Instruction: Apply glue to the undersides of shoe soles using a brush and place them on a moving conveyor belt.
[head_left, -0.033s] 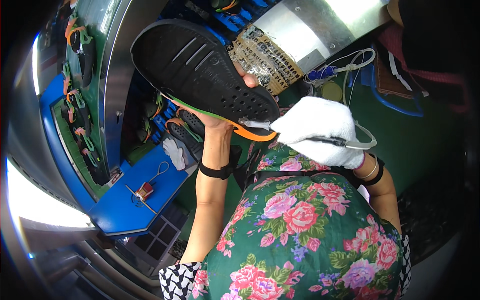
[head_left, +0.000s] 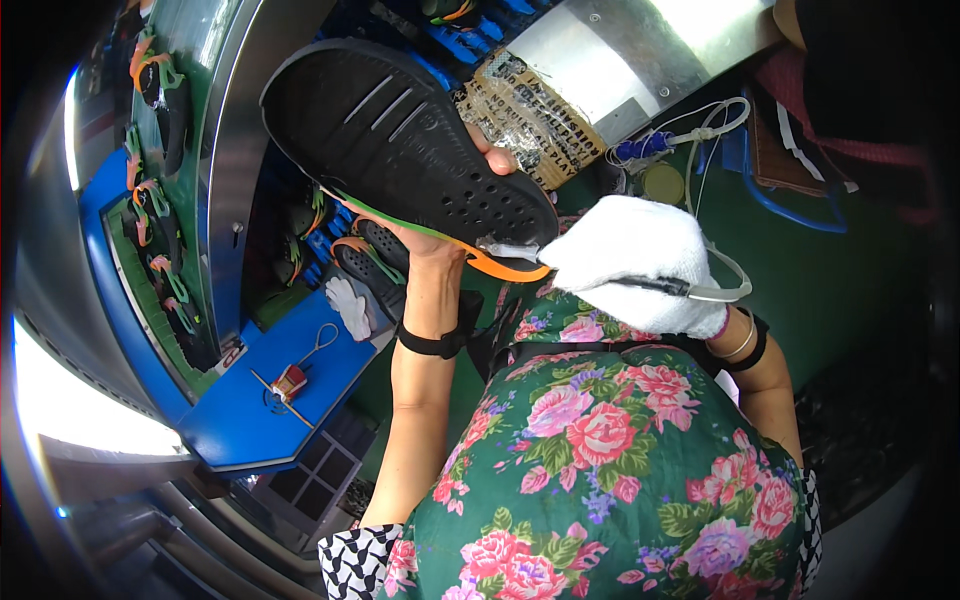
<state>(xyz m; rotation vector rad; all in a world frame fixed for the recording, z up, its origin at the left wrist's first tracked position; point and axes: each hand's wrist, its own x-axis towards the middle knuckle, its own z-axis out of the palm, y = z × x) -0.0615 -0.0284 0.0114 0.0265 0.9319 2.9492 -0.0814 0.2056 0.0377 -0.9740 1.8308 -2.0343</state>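
My bare left hand [head_left: 428,243] grasping a black plastic shoe with green-orange edging [head_left: 400,130], sole up before my green floral garment [head_left: 580,430], my right hand [head_left: 640,250] fuzzy-white-gloved at its heel (its grip I cannot tell), blue tabletop [head_left: 235,410] leftward.

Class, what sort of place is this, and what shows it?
Probably a shoe factory or workshop: the left hand holds a black shoe part, more black, orange and green footwear lines the picture's left, and a white glove lies nearby.
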